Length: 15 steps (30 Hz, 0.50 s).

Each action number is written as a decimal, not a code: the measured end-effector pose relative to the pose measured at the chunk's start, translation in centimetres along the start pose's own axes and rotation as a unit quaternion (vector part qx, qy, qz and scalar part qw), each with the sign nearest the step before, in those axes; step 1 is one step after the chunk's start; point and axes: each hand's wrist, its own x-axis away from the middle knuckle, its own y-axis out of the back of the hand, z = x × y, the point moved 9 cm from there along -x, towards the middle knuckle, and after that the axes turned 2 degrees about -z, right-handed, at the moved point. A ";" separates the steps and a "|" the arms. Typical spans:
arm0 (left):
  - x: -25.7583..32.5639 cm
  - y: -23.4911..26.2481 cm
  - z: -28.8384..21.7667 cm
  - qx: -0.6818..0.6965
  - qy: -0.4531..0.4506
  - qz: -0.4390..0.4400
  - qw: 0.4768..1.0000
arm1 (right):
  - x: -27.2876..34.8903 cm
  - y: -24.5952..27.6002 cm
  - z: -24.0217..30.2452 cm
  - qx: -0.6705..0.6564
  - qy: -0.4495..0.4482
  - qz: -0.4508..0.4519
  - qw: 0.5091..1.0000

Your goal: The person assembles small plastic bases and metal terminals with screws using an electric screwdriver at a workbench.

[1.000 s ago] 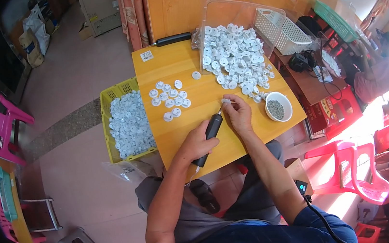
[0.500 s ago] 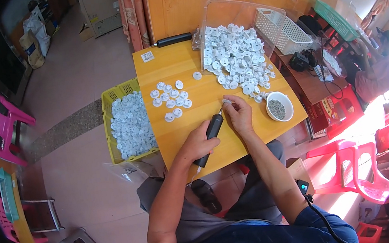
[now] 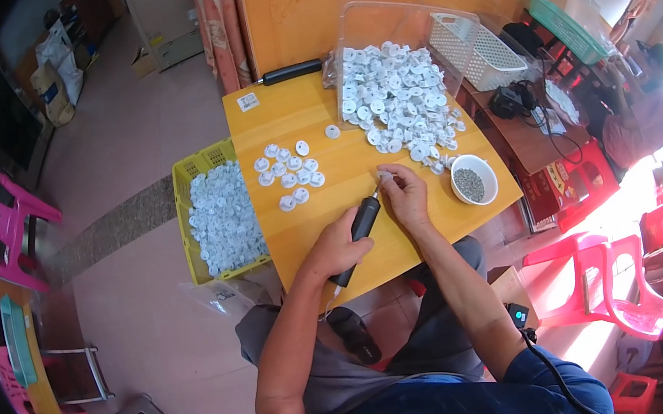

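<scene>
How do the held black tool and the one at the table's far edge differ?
The held tool is in the left hand; the far tool is in neither. The held tool points forward and to the right; the far tool lies crosswise, tip leftward. Both are black and elongated with slim tips.

The left forearm [image 3: 289, 345] and right forearm [image 3: 468, 291] slanted inward and forward from the lower edge. The left hand [image 3: 339, 244] was curled tightly, its thumb [image 3: 363, 248] pointing rightward; the right hand [image 3: 407, 195], slightly farther forward, had its fingertips [image 3: 396, 171] pinched together.
</scene>
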 end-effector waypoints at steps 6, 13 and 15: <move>0.2 0.6 0.3 0.031 0.019 -0.017 0.999 | -0.4 0.7 -0.5 -0.007 -0.025 -0.021 0.999; 1.1 1.4 0.0 0.068 0.040 -0.009 0.997 | 0.9 1.9 5.7 0.201 0.178 0.009 0.963; 1.5 1.6 0.2 0.103 0.040 -0.007 0.994 | 1.5 1.6 6.5 0.231 0.182 0.045 0.955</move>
